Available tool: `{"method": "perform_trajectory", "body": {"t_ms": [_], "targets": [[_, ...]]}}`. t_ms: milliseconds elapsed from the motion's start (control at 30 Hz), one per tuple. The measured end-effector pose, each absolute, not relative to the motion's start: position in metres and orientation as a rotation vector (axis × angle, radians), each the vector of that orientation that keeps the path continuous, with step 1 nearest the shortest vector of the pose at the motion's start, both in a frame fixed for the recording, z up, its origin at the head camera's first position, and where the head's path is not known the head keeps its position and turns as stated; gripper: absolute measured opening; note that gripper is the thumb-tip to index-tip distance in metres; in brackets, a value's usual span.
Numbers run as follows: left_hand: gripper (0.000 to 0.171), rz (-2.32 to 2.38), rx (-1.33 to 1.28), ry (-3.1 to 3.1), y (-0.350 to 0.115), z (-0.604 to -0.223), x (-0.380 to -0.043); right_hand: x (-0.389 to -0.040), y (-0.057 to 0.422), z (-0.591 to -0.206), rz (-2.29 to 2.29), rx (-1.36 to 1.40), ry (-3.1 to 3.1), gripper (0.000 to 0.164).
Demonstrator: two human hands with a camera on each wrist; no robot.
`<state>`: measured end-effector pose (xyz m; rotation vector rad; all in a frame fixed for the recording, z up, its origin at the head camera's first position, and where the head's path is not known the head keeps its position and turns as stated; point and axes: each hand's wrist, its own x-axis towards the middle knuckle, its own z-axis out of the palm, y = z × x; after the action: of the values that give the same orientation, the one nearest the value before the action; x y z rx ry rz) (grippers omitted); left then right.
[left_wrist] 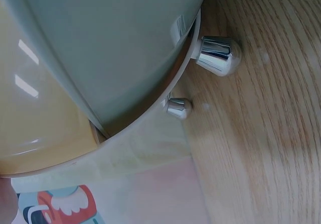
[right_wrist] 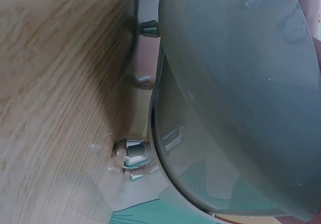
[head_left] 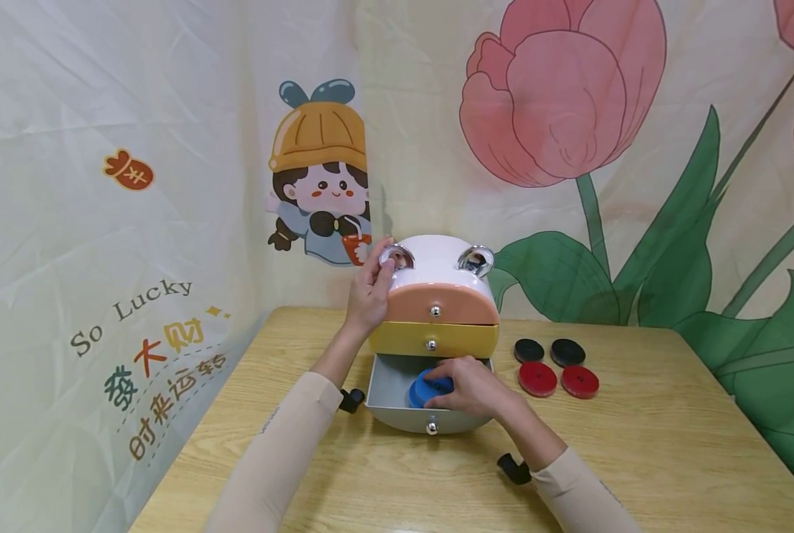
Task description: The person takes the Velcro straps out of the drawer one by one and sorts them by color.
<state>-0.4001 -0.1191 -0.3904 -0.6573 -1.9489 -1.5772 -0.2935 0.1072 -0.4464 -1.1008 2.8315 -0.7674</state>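
A small drawer cabinet (head_left: 442, 263) with a rounded white top and silver ring ears stands on the table. My left hand (head_left: 370, 292) holds its upper left side, thumb at the silver ear. The bottom grey drawer (head_left: 390, 381) is pulled out, below the shut yellow and orange drawers. Inside it, my right hand (head_left: 473, 386) pinches a large blue button (head_left: 440, 386), with more blue (head_left: 418, 394) beside it at the left. The fingers partly cover the blue pieces. The wrist views show the drawer's outside (left_wrist: 115, 48) (right_wrist: 241, 83), not what lies in it.
Two black buttons (head_left: 529, 350) and two red buttons (head_left: 538, 379) lie on the wooden table (head_left: 637, 444) right of the cabinet. Black wrist camera parts (head_left: 513, 468) show by the forearms. Silver feet (left_wrist: 219, 56) hold the cabinet off the table. A printed cloth (head_left: 410, 148) hangs behind.
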Motion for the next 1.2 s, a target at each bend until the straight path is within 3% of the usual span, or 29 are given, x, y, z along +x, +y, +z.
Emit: {"method": "perform_trajectory", "body": {"t_ms": [267,1200], "targets": [[0.045,-1.581,-0.627,-1.978,-0.121,-0.393,-0.399,-0.29,0.109,-0.442,-0.821,-1.15,2.832,0.046],[0.044,-1.561,-0.651,-1.959,-0.122,-0.393,-0.4,-0.263,0.157,-0.42,-0.98,-0.926,2.959,0.048]]}}
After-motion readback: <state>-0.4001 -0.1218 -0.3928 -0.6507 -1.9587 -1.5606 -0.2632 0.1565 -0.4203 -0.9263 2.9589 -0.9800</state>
